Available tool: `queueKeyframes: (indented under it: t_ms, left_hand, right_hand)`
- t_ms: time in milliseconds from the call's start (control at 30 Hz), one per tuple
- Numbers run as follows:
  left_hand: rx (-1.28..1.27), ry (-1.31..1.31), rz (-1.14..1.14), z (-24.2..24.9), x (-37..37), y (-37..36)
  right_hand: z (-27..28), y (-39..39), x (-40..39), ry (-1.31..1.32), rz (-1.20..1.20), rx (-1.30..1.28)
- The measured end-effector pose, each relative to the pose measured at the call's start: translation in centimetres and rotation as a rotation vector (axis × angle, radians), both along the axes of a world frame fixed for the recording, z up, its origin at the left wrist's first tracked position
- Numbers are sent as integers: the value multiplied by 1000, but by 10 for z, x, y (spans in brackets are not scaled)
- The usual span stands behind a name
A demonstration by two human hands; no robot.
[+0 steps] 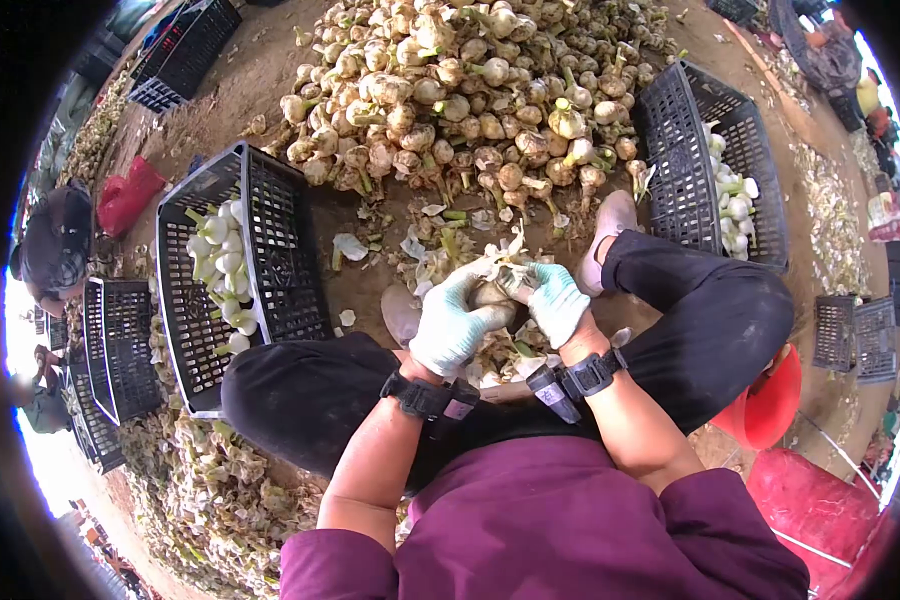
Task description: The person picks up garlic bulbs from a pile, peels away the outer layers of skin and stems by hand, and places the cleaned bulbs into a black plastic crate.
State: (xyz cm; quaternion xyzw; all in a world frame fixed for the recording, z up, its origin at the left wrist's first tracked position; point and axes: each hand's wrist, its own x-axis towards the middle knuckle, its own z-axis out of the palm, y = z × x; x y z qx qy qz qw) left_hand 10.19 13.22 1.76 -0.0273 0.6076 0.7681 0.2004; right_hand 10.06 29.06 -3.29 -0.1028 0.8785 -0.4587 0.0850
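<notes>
My left hand (448,325), in a pale glove, is closed around a garlic bulb (490,295), with the thumb across its near side. Close against it, my gloved right hand (557,303) has its fingers pinched at loose garlic skin (510,266) on the bulb's far right side. Both hands are over the ground between my bent knees, and the fingers partly hide the bulb. Peeled skins (420,245) and stem bits are scattered on the floor just beyond them.
A big heap of unpeeled garlic (470,90) lies ahead. Black crates with white cleaned bulbs stand at left (290,250) and right (678,160). A red bucket (770,405) is by my right knee. Peelings (210,490) cover the floor at left. Another person (55,235) is at far left.
</notes>
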Motion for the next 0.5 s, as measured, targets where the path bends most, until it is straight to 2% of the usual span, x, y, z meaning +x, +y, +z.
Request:
queueKeyframes:
  t_ms: [67, 200, 267, 367, 467, 500]
  left_hand:
    - [-17, 6, -4, 1, -1, -3]
    - [95, -120, -20, 10, -4, -6]
    - [127, -167, -6, 11, -4, -6]
    - [148, -197, -2, 17, -5, -6]
    - [197, -286, 21, 22, -6, -6]
    - [317, -321, 26, 14, -6, -7]
  right_hand:
    - [21, 0, 9, 331, 63, 562]
    - [26, 4, 10, 375, 75, 542]
    - [28, 6, 10, 520, 139, 674]
    - [23, 7, 11, 621, 109, 730]
    - [23, 5, 13, 530, -19, 605]
    - [23, 1, 14, 529, -24, 600]
